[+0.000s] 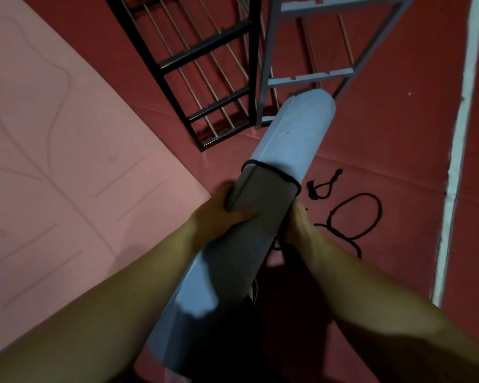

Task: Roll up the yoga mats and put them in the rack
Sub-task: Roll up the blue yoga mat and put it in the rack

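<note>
1. The rolled grey mat (263,217) is being held off the red floor (385,134), its far end aimed at the grey rack (310,76); likely lined up for insertion.
2. A black cord (271,172) is circling the roll, apparently keeping it from unrolling.
3. The left hand (221,214) is gripping the roll's left side, thumb curled onto it.
4. The right hand (302,225) is steadying the right side; fingers hidden, grip cannot be told.
5. A pink mat (67,161) is lying flat, not yet rolled; spare cords (354,217) nearby.

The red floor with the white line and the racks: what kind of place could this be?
Probably a yoga or exercise room. A flat pink yoga mat lies on the red padded floor, two slatted metal racks stand nearby, and both hands hold a rolled grey-blue mat.
</note>
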The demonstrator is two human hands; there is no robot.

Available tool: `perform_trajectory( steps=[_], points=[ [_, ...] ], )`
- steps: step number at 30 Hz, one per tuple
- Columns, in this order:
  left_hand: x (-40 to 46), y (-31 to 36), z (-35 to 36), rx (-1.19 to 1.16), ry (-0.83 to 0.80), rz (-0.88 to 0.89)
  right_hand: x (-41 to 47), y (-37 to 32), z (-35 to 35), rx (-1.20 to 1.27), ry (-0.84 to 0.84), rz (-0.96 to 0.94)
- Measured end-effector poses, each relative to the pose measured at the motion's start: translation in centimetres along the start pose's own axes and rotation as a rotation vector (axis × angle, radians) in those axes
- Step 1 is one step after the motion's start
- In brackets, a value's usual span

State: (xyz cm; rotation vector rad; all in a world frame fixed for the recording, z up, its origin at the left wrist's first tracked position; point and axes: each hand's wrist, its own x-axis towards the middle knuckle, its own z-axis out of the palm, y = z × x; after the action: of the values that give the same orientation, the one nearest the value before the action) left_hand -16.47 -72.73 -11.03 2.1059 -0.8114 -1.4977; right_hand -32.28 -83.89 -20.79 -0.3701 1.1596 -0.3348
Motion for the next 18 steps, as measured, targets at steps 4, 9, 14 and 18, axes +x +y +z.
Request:
perform_trajectory(
  steps=[4,9,14,18],
  points=[
    [-0.3,-1.5,0.0,-0.074,-0.011,-0.016,0.9,1.3,-0.2,0.048,0.055,-0.003],
    [-0.4,-1.4,-0.1,-0.086,0.016,-0.033,1.7,1.8,1.2,0.103,0.089,0.031],
    [-0.8,-2.0,-1.7,-0.052,0.076,-0.097,2.0,1.7,3.5,0.051,0.167,0.015],
    [-2.8,-4.2,-2.8,-0.114,0.124,-0.09,1.4,3.1,6.0,0.024,0.147,0.056]
  ],
)
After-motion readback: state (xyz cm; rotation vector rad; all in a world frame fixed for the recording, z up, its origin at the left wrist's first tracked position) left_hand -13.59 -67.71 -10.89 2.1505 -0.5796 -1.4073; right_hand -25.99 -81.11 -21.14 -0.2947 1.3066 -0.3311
